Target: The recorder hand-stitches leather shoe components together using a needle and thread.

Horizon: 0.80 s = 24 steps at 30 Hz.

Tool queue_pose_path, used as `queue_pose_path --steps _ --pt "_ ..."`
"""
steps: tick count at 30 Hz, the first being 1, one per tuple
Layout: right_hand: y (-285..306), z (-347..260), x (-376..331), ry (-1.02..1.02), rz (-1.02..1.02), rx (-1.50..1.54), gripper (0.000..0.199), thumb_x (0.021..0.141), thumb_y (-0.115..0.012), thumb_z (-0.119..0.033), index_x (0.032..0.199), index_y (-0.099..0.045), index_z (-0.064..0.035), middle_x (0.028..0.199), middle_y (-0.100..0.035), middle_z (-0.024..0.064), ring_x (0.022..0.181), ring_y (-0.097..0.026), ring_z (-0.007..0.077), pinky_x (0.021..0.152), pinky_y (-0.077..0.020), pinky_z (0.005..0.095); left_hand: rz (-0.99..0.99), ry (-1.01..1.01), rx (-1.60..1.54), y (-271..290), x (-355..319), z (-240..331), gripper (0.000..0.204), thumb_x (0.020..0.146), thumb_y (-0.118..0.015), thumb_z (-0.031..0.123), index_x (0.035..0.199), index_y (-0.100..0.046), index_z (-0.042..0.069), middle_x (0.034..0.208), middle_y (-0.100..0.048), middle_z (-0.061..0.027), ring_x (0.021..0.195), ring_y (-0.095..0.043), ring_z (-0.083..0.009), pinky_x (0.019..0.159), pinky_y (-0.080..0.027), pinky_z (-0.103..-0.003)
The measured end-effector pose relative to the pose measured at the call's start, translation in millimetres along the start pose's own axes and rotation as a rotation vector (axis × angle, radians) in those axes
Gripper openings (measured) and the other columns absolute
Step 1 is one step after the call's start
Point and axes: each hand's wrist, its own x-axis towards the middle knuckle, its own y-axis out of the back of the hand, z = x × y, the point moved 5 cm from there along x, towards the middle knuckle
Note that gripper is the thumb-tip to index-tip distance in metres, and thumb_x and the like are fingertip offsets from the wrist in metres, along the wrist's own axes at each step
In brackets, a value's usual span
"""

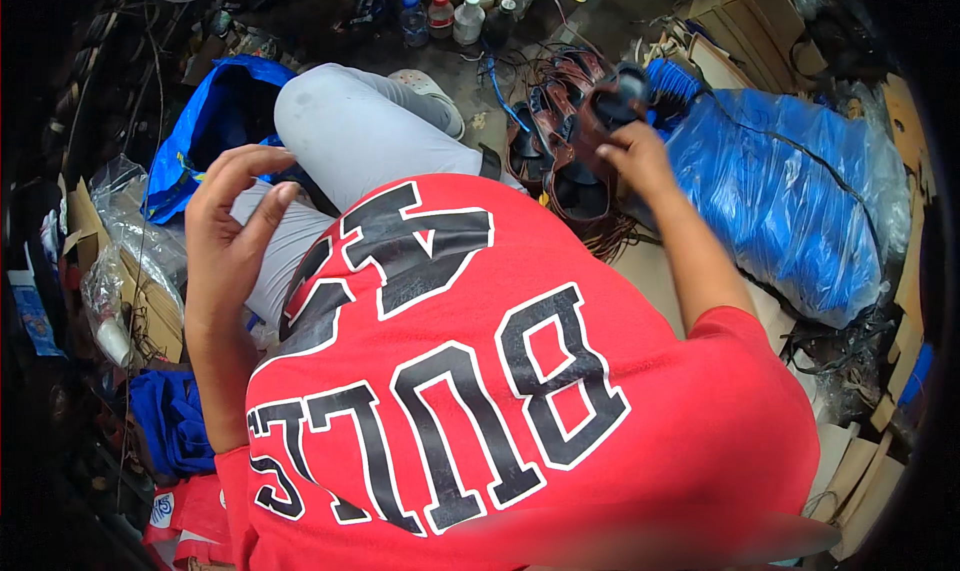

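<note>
Right hand (632, 151) reaches fwd & grips a dark brown sandal (610, 96) by its strap, held just above a pile of similar brown sandals (555, 146) lying directly below & to the left of that hand, w/ a blue plastic sheet (790, 186) close on its right. Left hand (228, 211) is raised, empty, fingers loosely spread & curled, just left of the person's grey-trousered knee (350, 121), a blue bag (215, 121) beyond it; bottles (440, 11) stand well past both hands

Dark brown sandal (607, 101), held raised and tilted, above a pile of brown sandals (548, 146)
</note>
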Motion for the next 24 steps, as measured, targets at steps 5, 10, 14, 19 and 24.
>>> queue_pose_path --steps 5,10,14,19,24 --pt "-118 33 -73 -0.053 -0.303 -0.280 0.017 0.074 -0.065 -0.014 0.090 -0.065 -0.0076 0.090 -0.062 0.0118 0.092 -0.058 0.0322 0.081 -0.0458 0.0429 0.042 0.019 0.025 -1 -2 1 0.020 0.080 -0.069 0.008 0.099 -0.066 0.002 0.101 -0.064 -0.0073 0.096 -0.057 -0.0160 0.082 -0.041 -0.027" --pt "-109 25 -81 0.024 -0.530 -0.654 0.019 0.084 -0.050 -0.015 0.093 -0.066 -0.0165 0.094 -0.064 0.0047 0.103 -0.054 0.0236 0.087 -0.0391 0.0410 0.070 0.006 0.044 18 -4 -2 0.021 0.081 -0.067 0.006 0.101 -0.065 0.001 0.105 -0.063 -0.0072 0.097 -0.057 -0.0152 0.082 -0.040 -0.027" --pt "-91 18 -81 0.036 -0.765 -0.787 0.027 0.090 -0.044 -0.017 0.107 -0.065 -0.0181 0.107 -0.064 0.0043 0.109 -0.052 0.0229 0.095 -0.0316 0.0483 0.158 0.046 -0.084 34 -13 -16 0.019 0.085 -0.063 0.004 0.104 -0.063 0.000 0.107 -0.062 -0.0077 0.101 -0.056 -0.0154 0.087 -0.041 -0.029" --pt "-123 33 -83 -0.074 -0.832 -0.844 0.030 0.093 -0.043 -0.021 0.117 -0.059 -0.0177 0.118 -0.059 0.0072 0.116 -0.049 0.0250 0.101 -0.0259 0.0550 0.175 0.048 -0.092 30 -18 -9 0.017 0.088 -0.061 0.004 0.105 -0.062 0.000 0.106 -0.062 -0.0082 0.102 -0.056 -0.0154 0.089 -0.042 -0.029" --pt "-100 6 -89 -0.255 -0.786 -0.678 0.053 0.082 -0.063 -0.046 0.125 -0.055 -0.0173 0.132 -0.049 0.0063 0.129 -0.036 0.0286 0.106 -0.0140 0.0659 0.273 0.081 -0.152 53 -28 -22 0.018 0.089 -0.061 0.005 0.106 -0.062 0.000 0.107 -0.061 -0.0065 0.101 -0.056 -0.0128 0.088 -0.042 -0.027"
